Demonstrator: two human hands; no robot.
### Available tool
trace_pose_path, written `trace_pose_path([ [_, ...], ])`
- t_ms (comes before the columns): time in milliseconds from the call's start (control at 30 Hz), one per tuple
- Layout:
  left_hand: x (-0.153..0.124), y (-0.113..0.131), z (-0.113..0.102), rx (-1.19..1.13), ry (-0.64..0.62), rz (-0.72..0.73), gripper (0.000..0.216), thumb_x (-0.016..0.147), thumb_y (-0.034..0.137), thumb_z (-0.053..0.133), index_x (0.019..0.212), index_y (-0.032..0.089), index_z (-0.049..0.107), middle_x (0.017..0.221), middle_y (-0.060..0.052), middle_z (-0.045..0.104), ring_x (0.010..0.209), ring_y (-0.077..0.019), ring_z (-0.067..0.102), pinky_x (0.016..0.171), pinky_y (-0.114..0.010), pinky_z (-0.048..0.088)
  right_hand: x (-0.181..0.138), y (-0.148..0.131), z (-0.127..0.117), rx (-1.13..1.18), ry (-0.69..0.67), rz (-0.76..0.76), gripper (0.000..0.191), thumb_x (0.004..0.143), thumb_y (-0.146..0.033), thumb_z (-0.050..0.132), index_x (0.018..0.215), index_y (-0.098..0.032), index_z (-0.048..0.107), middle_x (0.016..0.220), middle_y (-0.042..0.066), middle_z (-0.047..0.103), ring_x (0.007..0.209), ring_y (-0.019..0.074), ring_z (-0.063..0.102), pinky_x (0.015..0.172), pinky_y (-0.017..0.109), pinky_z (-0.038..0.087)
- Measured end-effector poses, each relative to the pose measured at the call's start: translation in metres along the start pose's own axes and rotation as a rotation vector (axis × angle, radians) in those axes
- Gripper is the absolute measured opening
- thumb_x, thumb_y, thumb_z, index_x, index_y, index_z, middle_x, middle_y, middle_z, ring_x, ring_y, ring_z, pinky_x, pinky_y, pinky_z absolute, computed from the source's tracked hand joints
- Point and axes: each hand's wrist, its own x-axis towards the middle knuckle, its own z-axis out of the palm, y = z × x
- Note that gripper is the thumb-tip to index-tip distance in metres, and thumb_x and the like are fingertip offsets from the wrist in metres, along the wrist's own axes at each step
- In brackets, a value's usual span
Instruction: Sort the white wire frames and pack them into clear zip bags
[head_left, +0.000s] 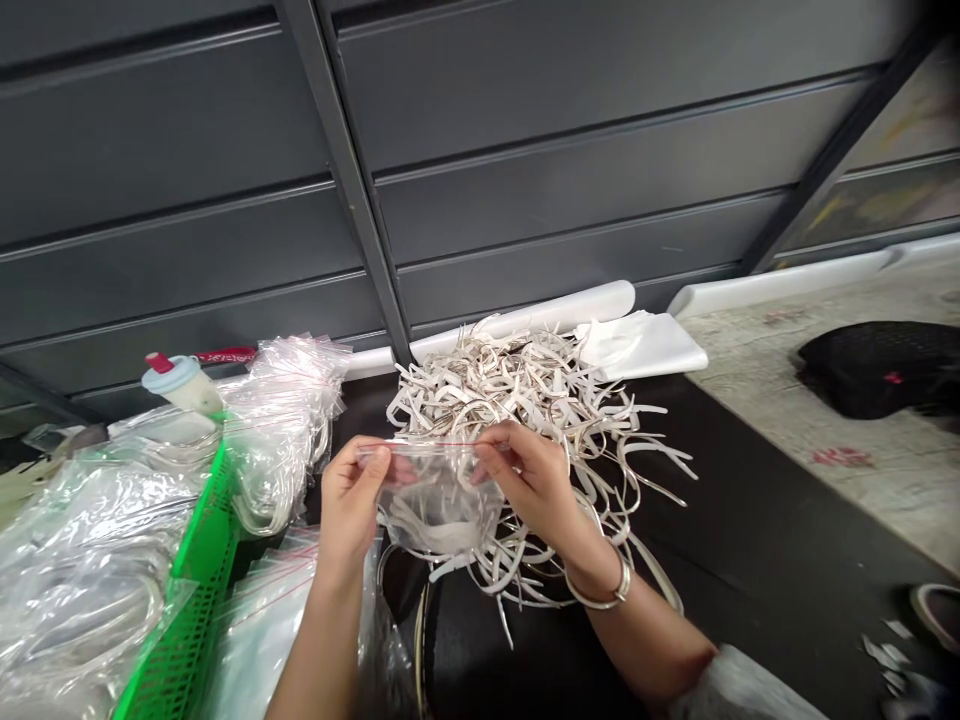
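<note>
A clear zip bag (442, 500) with a red line along its top edge is stretched between my two hands. My left hand (358, 485) pinches its left top corner, thumb over the edge. At the right end of the same edge, my right hand (529, 475) is closed on the bag, with a bangle round that wrist. White curved strips show in or through the clear bag; I cannot tell which. Behind it lies a tangled heap of thin white and metallic strips (510, 375) on the black table (720, 520).
To the left stands a green basket (191, 580) with filled clear bags (97, 540). More filled bags (281, 420) are piled beside it, near a lidded cup (184, 382). Flat zip bags (262, 610) lie by my left forearm. White rolls (562, 310) line the panelled wall.
</note>
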Motion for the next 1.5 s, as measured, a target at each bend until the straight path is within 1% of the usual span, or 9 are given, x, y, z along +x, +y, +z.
trace_pose_path([
  [200,-0.006,-0.001,0.005,0.073,-0.022,0.083,0.016,0.076,0.034,0.064,0.076,0.018,0.06,0.063,0.002,0.065,0.054,-0.0133,0.063,0.053,-0.023,0.049,0.005,0.001,-0.006,-0.18,0.015,-0.074,0.017,0.085,-0.019,0.054,0.102,-0.018,0.053,0.078,0.002,0.064,0.07,0.0147,0.063,0.071,0.032,0.049],
  [300,-0.014,0.002,0.012,0.248,-0.124,0.187,0.011,0.078,0.028,0.062,0.076,0.018,0.062,0.067,0.001,0.065,0.061,-0.0132,0.062,0.059,-0.023,0.049,0.001,-0.01,-0.003,-0.408,-0.051,-0.17,0.014,0.086,-0.023,0.056,0.1,-0.02,0.058,0.086,0.003,0.067,0.084,0.0187,0.062,0.096,0.047,0.033],
  [400,-0.019,0.004,0.019,0.408,-0.198,0.285,0.01,0.078,0.026,0.061,0.076,0.018,0.064,0.07,-0.001,0.066,0.066,-0.0147,0.061,0.062,-0.024,0.048,-0.001,-0.019,-0.003,-0.471,-0.148,-0.188,0.012,0.089,-0.022,0.051,0.084,-0.02,0.062,0.083,0.002,0.068,0.086,0.0176,0.061,0.101,0.046,0.025],
  [567,-0.002,-0.005,0.019,0.274,-0.077,0.252,0.016,0.077,0.033,0.061,0.075,0.017,0.062,0.068,0.0,0.063,0.062,-0.0145,0.061,0.06,-0.024,0.048,0.007,-0.01,-0.026,-0.447,-0.204,-0.107,0.013,0.087,-0.017,0.053,0.077,-0.018,0.062,0.072,-0.001,0.067,0.069,0.014,0.061,0.096,0.044,0.031],
  [667,0.018,-0.004,0.012,0.233,-0.085,0.178,0.02,0.077,0.037,0.06,0.076,0.017,0.059,0.066,0.0,0.062,0.061,-0.0159,0.062,0.06,-0.027,0.049,0.012,-0.002,-0.036,-0.42,-0.168,-0.066,0.015,0.087,-0.016,0.051,0.077,-0.017,0.062,0.07,0.002,0.066,0.065,0.0141,0.06,0.074,0.033,0.044],
  [867,0.023,0.042,0.016,0.924,-0.294,0.504,0.03,0.076,0.034,0.062,0.104,0.023,0.061,0.106,-0.006,0.065,0.1,-0.023,0.057,0.089,-0.038,0.041,0.01,-0.005,-0.02,-0.367,-0.152,-0.073,0.015,0.089,-0.015,0.046,0.082,-0.016,0.06,0.077,0.004,0.063,0.068,0.0131,0.058,0.062,0.024,0.045],
  [1033,0.02,0.069,0.028,1.2,-0.665,0.468,0.015,0.081,0.023,0.051,0.083,0.025,0.066,0.077,0.0,0.069,0.072,-0.0182,0.062,0.066,-0.028,0.043,0.006,-0.009,-0.015,-0.314,-0.174,-0.096,0.014,0.09,-0.016,0.045,0.086,-0.017,0.058,0.081,0.003,0.061,0.07,0.0133,0.058,0.062,0.024,0.045],
  [1333,0.098,0.12,-0.017,1.618,0.003,0.247,0.02,0.075,0.035,0.049,0.076,0.022,0.065,0.074,-0.004,0.07,0.074,-0.0264,0.063,0.063,-0.031,0.039,0.006,-0.008,-0.036,-0.177,0.151,-0.207,0.011,0.088,-0.014,0.046,0.089,-0.019,0.055,0.077,0.001,0.058,0.062,0.0104,0.052,0.057,0.023,0.043],
  [1500,0.141,0.089,-0.01,1.806,-0.014,0.137,0.026,0.078,0.032,0.045,0.086,0.021,0.067,0.092,-0.013,0.069,0.088,-0.0339,0.062,0.066,-0.035,0.041,0.006,-0.011,-0.036,-0.149,0.138,-0.253,0.011,0.087,-0.011,0.048,0.089,-0.019,0.055,0.079,0.002,0.06,0.068,0.0109,0.054,0.061,0.023,0.044],
])
